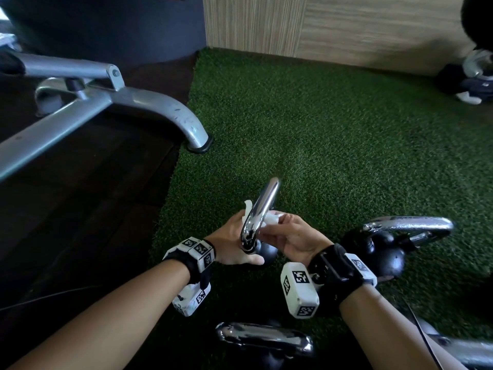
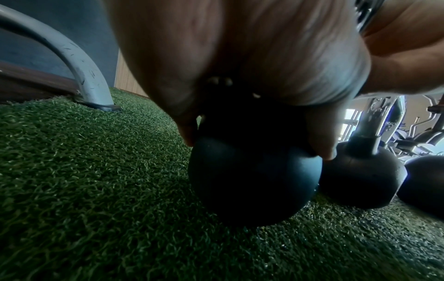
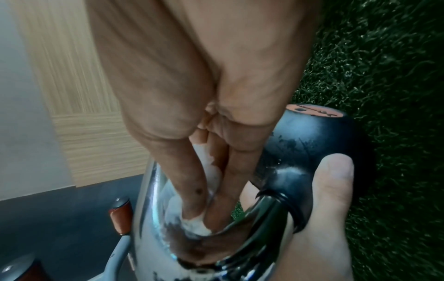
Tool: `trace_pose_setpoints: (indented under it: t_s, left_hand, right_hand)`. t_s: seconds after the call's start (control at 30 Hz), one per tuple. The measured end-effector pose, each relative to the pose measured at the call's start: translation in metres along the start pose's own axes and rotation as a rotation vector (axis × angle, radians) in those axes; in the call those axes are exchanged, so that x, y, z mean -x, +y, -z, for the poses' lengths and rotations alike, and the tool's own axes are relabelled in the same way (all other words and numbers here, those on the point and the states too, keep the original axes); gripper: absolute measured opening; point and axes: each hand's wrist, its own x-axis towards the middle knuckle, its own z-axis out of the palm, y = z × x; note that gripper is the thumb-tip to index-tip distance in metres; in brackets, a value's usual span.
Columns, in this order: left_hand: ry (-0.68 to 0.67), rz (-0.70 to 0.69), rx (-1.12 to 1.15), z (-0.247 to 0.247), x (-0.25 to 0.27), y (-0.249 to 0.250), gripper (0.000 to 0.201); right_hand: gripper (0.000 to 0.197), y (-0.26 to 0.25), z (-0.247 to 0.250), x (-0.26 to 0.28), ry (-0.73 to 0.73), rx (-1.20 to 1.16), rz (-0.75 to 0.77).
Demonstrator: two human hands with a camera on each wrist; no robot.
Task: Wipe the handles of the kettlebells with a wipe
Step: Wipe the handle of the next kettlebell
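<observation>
A small black kettlebell [image 1: 265,253] with a chrome handle [image 1: 262,206] is tilted over the green turf. My left hand [image 1: 230,237] grips it low, around the ball [image 2: 254,182] and the foot of the handle, with the thumb [image 3: 334,182] lying along the ball [image 3: 305,144]. My right hand [image 1: 296,236] pinches a crumpled white wipe [image 1: 270,218] and presses it against the handle. In the right wrist view its fingers [image 3: 192,190] reach through the loop of the handle [image 3: 149,199] with the wipe [image 3: 211,167] between them.
A larger kettlebell [image 1: 384,252] stands just right of my right wrist, another [image 1: 264,339] lies close below my hands, a third handle [image 1: 469,353] shows bottom right. A grey bench leg [image 1: 184,121] stands on the turf edge at left. A wood-panelled wall [image 1: 346,28] runs behind.
</observation>
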Motion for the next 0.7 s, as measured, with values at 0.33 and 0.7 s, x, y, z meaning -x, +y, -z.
trace_pose_setpoints:
  t_s: [0.33,0.7]
  left_hand:
    - [0.051,-0.02,-0.021,-0.002,0.002,-0.005,0.118]
    - [0.095,-0.019,-0.013,-0.001,0.009,0.002,0.117]
  right_hand:
    - [0.033,0.0,-0.009,0.0,0.269,0.084,0.178]
    - [0.02,0.0,-0.011,-0.014,0.67,0.55,0.413]
